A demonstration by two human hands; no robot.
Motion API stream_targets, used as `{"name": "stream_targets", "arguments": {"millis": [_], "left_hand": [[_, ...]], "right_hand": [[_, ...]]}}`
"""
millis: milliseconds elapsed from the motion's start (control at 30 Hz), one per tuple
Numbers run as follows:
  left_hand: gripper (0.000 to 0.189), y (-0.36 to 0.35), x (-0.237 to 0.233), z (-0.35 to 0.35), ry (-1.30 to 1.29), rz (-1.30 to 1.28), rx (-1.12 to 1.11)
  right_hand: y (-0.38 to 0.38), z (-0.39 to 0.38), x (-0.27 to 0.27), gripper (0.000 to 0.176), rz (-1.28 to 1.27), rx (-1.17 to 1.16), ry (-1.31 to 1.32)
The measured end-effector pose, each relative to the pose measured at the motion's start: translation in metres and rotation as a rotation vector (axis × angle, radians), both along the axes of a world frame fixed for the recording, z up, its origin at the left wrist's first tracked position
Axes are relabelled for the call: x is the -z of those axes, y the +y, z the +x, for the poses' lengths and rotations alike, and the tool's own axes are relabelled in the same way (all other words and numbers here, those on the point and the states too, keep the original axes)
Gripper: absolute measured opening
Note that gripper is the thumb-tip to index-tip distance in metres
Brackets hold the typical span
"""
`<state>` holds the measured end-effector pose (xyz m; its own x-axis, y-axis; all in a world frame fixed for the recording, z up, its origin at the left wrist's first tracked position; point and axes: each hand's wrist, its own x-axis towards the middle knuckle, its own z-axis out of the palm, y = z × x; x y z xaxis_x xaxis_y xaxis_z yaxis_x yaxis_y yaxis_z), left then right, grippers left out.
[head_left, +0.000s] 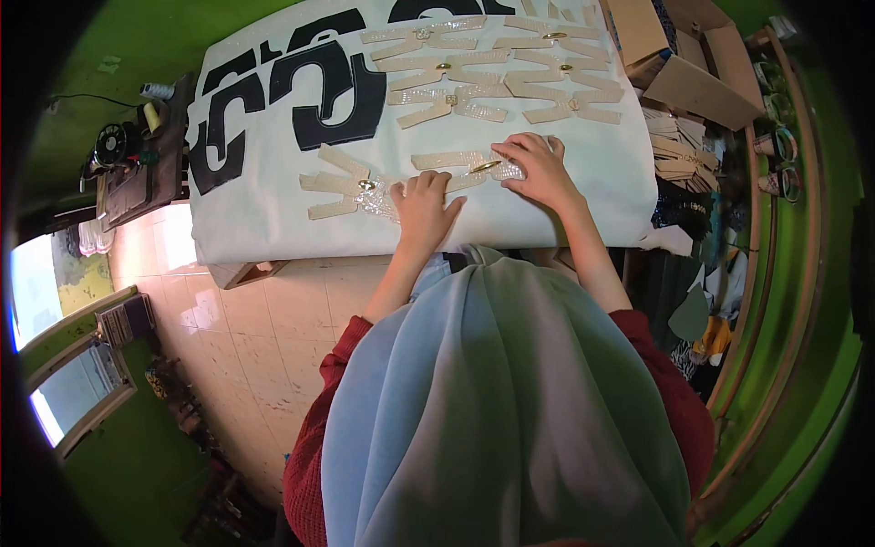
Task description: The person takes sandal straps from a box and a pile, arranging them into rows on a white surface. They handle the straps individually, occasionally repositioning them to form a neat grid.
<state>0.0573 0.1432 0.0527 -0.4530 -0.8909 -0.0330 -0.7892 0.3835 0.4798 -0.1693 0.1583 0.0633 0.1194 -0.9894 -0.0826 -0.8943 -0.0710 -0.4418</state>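
Observation:
On a white cloth with big black letters [273, 191] lie beige strap pieces with small gold buckles. My left hand [422, 208] rests flat, fingers apart, on the near end of a shiny beige strap piece [339, 187]. Further right, my right hand [538, 166] presses down on another beige strap piece with a gold buckle [460, 162]. Neither hand lifts anything. Several more finished strap pieces [497, 77] lie in rows at the far side of the cloth.
A cardboard box [688, 64] stands at the far right, with stacked beige cut pieces [679, 155] beside it. A sewing machine with thread spools [128, 150] stands to the left. Tiled floor [255, 328] lies below the table edge.

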Motion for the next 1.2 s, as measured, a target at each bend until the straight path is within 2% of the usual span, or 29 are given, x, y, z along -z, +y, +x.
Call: {"name": "stream_targets", "arguments": {"millis": [100,200,300,367,433,500,567,700,733,1000,1167,1200], "left_hand": [[0.044,-0.004,0.010,-0.005,0.023,-0.015,-0.078],[0.042,-0.004,0.011,-0.005,0.116,-0.075,-0.142],[0.039,-0.006,0.008,0.002,0.196,-0.064,-0.124],[0.037,-0.010,0.003,0.007,0.236,-0.111,-0.146],[0.036,-0.017,0.002,0.014,0.280,-0.160,-0.164],[0.037,-0.027,0.004,0.022,0.168,-0.323,-0.193],[0.038,-0.037,0.013,0.026,0.166,-0.332,-0.202],[0.037,-0.047,0.025,0.025,0.000,-0.245,-0.170],[0.037,-0.047,0.028,0.024,-0.040,-0.183,-0.171],[0.038,-0.036,0.033,0.016,-0.014,-0.162,-0.179],[0.045,-0.030,0.017,0.003,-0.054,-0.176,-0.239],[0.048,-0.033,0.021,0.002,0.001,-0.173,-0.215]], "right_hand": [[-0.003,-0.003,-0.009,0.058,-0.040,-0.018,-0.051],[-0.005,-0.003,-0.026,0.056,0.042,0.003,-0.174],[-0.006,0.007,-0.041,0.055,-0.056,0.012,-0.296],[-0.011,0.013,-0.044,0.053,-0.184,0.022,-0.288],[-0.020,0.015,-0.035,0.052,-0.180,0.007,-0.252],[-0.030,0.019,-0.020,0.051,-0.181,-0.010,-0.216],[-0.038,0.026,-0.004,0.045,-0.277,-0.038,-0.126],[-0.045,0.033,0.022,0.043,-0.236,-0.043,-0.044],[-0.045,0.032,0.026,0.040,-0.135,-0.050,-0.010],[-0.027,0.045,0.048,0.043,-0.136,0.029,0.039],[-0.024,0.045,0.047,0.045,-0.109,0.031,0.062],[-0.025,0.046,0.045,0.046,-0.100,0.026,0.084]]}}
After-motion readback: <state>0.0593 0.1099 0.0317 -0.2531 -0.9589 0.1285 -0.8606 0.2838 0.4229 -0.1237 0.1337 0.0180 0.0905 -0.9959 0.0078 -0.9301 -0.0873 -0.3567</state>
